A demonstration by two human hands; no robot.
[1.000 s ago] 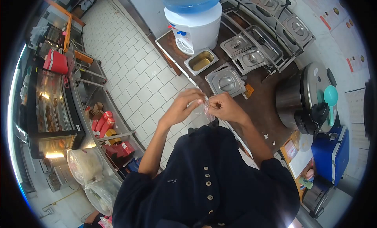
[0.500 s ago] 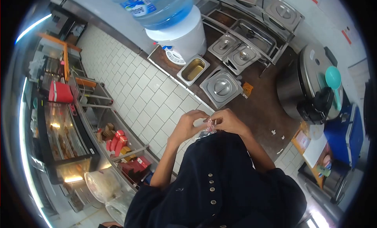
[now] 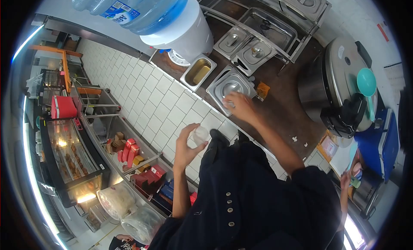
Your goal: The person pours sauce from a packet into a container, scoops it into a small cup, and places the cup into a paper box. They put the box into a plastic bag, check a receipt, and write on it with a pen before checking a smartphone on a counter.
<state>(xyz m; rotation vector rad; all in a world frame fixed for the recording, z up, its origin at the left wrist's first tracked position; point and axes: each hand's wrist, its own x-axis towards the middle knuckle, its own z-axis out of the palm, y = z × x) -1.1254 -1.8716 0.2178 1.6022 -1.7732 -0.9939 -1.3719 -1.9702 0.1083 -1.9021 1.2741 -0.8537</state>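
Right hand (image 3: 239,105) now over lid (image 3: 230,84), clear plastic (image 3: 200,136) with long axis indistinct

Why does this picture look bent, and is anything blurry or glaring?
Head view: edges curve strongly, probably a wide lens, with black corners; head view: the right hand near the metal lid looks slightly smeared; head view: the strip light, upper left, glares.

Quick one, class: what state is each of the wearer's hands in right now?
Left hand: holding a small translucent item.
Right hand: at a metal lid, blurred; whether its grip is closed cannot be told.
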